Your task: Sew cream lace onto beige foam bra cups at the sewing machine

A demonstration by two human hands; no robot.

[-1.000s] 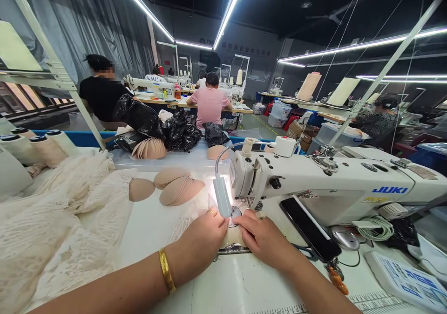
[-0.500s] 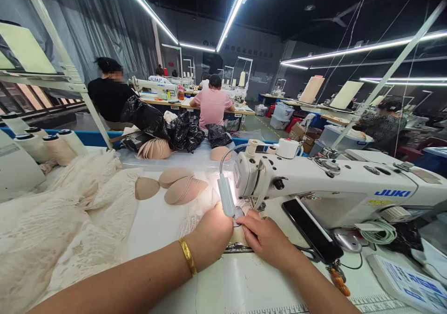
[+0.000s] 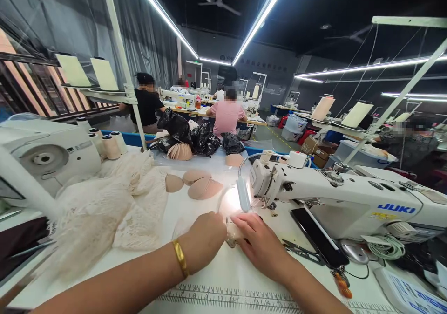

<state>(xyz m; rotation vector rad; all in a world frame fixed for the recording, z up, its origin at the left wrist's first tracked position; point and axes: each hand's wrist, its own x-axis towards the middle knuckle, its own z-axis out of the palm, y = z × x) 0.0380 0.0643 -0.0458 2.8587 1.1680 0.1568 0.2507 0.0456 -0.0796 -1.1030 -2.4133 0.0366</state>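
My left hand, with a gold bangle at its wrist, is closed at the edge of a pale fabric piece; its fingertips are hidden. From the other side my right hand grips the same piece, fingers bent over it and thumb below. Both hands are in front of the needle end of a white JUKI sewing machine. A small lamp on a bendy neck glares on the cloth just behind the fingers, so detail there is washed out.
Cream lace fabric is heaped at left. Beige bra cups lie behind my hands. To the right are a phone, dark scissors and a white case. A ruler strip runs along the front. Co-workers sit farther back.
The view has swung left, showing another machine. My hands have drawn toward me from the needle area, with the fabric between them. The grey piece by my right fingertips is out of sight.
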